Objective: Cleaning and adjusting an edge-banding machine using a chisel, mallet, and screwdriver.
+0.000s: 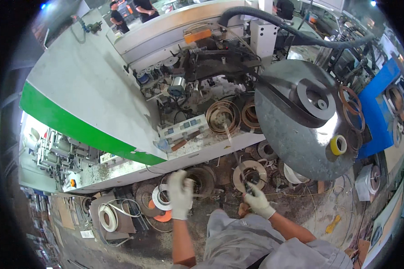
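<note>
My right hand [259,202], in a white work glove, is closed round the dark handle of a long thin metal rod or blade [236,154]. It slants up and away over the bench edge, its far end by the coiled brown strip [221,117] on the machine bench. The tool's exact kind cannot be made out. My left hand [180,196], gloved too, is raised over the floor in front of the machine, smeared by motion, its fingers unclear. Below and beside it lie a white ring-shaped roll [162,197] and a dark coil [200,181].
A large grey round plate [283,130] overhangs the right side, bearing a yellow tape roll [338,145]. The white machine cover with a green band [94,130] rises at left. Rolls of strip, including a tan one [236,176], crowd the floor. People [146,10] stand far off.
</note>
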`<state>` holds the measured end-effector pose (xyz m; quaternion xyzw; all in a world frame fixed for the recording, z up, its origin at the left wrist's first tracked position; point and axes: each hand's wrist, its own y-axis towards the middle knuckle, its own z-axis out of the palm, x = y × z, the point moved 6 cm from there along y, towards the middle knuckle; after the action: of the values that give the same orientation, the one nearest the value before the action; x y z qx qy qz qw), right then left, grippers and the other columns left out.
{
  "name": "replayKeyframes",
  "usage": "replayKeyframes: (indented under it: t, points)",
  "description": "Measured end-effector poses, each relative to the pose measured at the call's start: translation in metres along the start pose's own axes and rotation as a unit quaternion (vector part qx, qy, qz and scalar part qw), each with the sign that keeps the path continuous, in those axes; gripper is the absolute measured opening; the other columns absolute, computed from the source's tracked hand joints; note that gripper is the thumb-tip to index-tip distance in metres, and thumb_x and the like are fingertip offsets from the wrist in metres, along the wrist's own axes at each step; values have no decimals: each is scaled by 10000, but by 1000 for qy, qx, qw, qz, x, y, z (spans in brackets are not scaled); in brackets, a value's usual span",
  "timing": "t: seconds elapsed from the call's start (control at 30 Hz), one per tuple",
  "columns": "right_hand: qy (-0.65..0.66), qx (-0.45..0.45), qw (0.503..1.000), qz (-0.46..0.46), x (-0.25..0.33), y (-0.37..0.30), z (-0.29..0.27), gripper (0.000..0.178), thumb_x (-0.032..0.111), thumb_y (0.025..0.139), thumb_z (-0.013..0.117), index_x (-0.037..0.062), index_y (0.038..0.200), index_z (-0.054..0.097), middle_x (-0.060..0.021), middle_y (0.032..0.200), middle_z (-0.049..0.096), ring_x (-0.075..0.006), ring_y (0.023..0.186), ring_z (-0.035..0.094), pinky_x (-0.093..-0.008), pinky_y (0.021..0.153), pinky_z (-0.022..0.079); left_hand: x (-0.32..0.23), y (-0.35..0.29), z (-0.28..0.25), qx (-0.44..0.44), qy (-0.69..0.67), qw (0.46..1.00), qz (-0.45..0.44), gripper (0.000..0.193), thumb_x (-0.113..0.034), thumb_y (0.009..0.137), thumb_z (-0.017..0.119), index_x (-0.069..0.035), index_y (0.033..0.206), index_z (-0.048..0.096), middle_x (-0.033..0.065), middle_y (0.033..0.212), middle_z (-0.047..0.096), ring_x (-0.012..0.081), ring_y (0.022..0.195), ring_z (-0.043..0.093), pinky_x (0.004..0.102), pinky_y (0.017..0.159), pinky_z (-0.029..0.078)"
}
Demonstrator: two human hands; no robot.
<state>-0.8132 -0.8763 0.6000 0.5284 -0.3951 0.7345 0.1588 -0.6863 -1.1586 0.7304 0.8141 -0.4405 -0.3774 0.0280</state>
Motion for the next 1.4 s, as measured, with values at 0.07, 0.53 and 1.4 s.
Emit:
replayKeyframes:
  t: [0.07, 0.53, 1.4]
  points:
    - [-15, -40, 999, -22, 35, 17, -15, 569, 172, 943, 634, -8, 1449, 447, -34, 1152, 624, -90, 961, 555, -251, 839, 484, 6, 40, -72, -82, 165, 982, 41, 341, -175, 866, 659, -22, 1170, 634, 180, 1190, 627, 392, 1150, 557, 496, 1032, 404]
    - [389, 153, 905, -79, 187, 34, 42, 244, 160, 865, 774, 61, 988, 588, -61, 864, 627, -199, 669, 600, -448, 712, 508, 87, 241, -152, -156, 545, 799, 200, 424, -474, 793, 664, -149, 1065, 658, 31, 1020, 626, 227, 1049, 588, 463, 943, 413]
    - [303, 538, 589, -522, 429, -106, 85, 247, 142, 854, 733, 2, 761, 551, -146, 750, 590, -276, 568, 511, -370, 543, 436, 106, 235, -151, -147, 566, 798, 147, 390, -459, 911, 584, -114, 1056, 695, 106, 1106, 667, 275, 1122, 589, 485, 1051, 389]
